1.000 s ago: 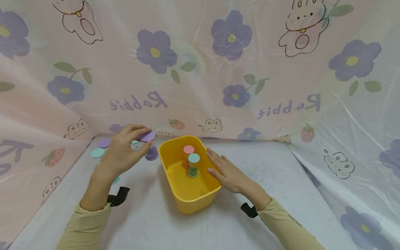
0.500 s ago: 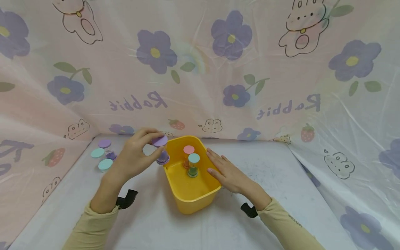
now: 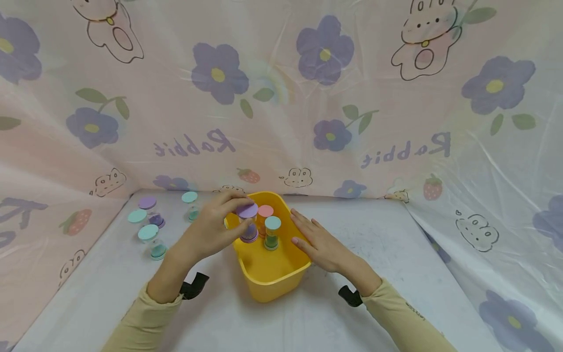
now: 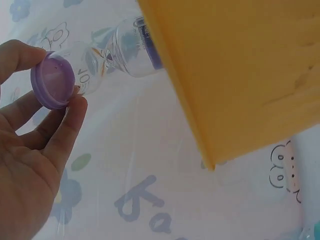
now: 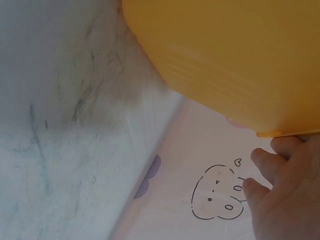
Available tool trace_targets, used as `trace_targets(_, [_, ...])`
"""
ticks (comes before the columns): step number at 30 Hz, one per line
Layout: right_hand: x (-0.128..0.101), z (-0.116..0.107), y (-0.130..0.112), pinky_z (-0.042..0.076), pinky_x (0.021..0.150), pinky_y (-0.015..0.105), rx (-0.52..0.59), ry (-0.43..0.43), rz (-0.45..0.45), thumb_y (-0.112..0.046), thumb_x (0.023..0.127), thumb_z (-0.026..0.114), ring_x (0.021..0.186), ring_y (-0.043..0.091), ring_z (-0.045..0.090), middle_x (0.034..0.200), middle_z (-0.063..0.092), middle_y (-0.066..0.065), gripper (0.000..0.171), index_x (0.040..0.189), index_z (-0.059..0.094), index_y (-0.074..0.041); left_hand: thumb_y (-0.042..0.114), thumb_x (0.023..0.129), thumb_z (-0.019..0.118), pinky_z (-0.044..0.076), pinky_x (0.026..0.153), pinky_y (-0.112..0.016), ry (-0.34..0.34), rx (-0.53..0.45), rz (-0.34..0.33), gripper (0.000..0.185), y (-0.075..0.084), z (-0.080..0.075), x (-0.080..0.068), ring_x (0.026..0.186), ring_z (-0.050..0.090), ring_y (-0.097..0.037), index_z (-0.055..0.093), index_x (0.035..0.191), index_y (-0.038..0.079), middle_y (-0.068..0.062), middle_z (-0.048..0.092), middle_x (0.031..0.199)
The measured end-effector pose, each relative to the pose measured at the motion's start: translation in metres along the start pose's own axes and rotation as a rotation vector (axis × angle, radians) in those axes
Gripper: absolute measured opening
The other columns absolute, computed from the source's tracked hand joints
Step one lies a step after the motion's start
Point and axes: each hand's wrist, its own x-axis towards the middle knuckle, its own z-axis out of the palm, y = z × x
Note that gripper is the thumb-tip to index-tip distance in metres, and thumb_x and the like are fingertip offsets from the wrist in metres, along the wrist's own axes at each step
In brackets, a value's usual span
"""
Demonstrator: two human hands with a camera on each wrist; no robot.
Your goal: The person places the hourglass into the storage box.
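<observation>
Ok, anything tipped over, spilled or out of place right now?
Nothing stands out. The purple-capped hourglass is upright in the left hand over the yellow bin; the two inside stand upright.

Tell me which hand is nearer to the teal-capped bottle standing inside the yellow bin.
The right. The right hand rests on the yellow bin's right rim, just beside the teal-capped bottle. The left hand holds the purple-capped bottle over the bin's left side, slightly farther.
</observation>
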Motion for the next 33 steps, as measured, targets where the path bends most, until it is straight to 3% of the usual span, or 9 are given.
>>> trace_targets(5, [0.000, 0.001, 0.001, 0.011, 0.128, 0.055, -0.002, 0.008, -0.004, -0.044, 0.112, 0.040, 0.159, 0.023, 0.019, 0.174, 0.014, 0.001, 0.067, 0.166, 0.020, -0.011, 0.007, 0.089, 0.082, 0.056, 0.099, -0.036, -0.051, -0.049, -0.002, 0.037, 0.001, 0.014, 0.001, 0.115, 0.062, -0.020, 0.071, 0.124, 0.003, -0.006, 0.062, 0.130])
trace_targets(13, [-0.001, 0.002, 0.001, 0.011, 0.128, 0.057, -0.018, 0.041, -0.031, -0.041, 0.112, 0.040, 0.158, 0.025, 0.022, 0.173, 0.018, 0.004, 0.064, 0.166, 0.023, -0.008, 0.011, 0.088, 0.084, 0.057, 0.099, -0.037, -0.107, -0.026, -0.010, 0.040, 0.001, 0.035, 0.002, 0.115, 0.061, -0.021, 0.071, 0.125, 0.004, -0.006, 0.063, 0.127])
trace_targets(22, [-0.005, 0.002, 0.000, 0.018, 0.127, 0.053, -0.100, 0.133, -0.053, -0.037, 0.110, 0.048, 0.153, 0.029, 0.035, 0.166, 0.037, 0.007, 0.059, 0.159, 0.040, -0.004, 0.013, 0.088, 0.084, 0.054, 0.104, -0.038, -0.219, 0.004, -0.011, 0.038, -0.003, 0.052, 0.005, 0.115, 0.063, -0.022, 0.071, 0.123, 0.007, -0.004, 0.062, 0.130])
trace_targets(27, [-0.011, -0.001, 0.000, 0.018, 0.127, 0.054, -0.112, 0.100, -0.050, -0.042, 0.109, 0.050, 0.153, 0.028, 0.034, 0.167, 0.034, 0.006, 0.065, 0.160, 0.037, -0.005, 0.014, 0.090, 0.082, 0.055, 0.102, -0.034, -0.280, 0.020, -0.002, 0.036, -0.007, 0.057, 0.009, 0.108, 0.062, -0.017, 0.071, 0.124, 0.006, -0.003, 0.060, 0.125])
trace_targets(33, [-0.018, -0.006, 0.001, 0.014, 0.128, 0.052, -0.080, 0.008, -0.025, -0.053, 0.105, 0.053, 0.157, 0.025, 0.023, 0.172, 0.021, 0.001, 0.080, 0.166, 0.023, -0.009, 0.017, 0.091, 0.079, 0.055, 0.100, -0.033, -0.353, 0.037, 0.008, 0.038, -0.011, 0.062, 0.015, 0.107, 0.062, -0.016, 0.070, 0.127, 0.008, -0.001, 0.063, 0.122])
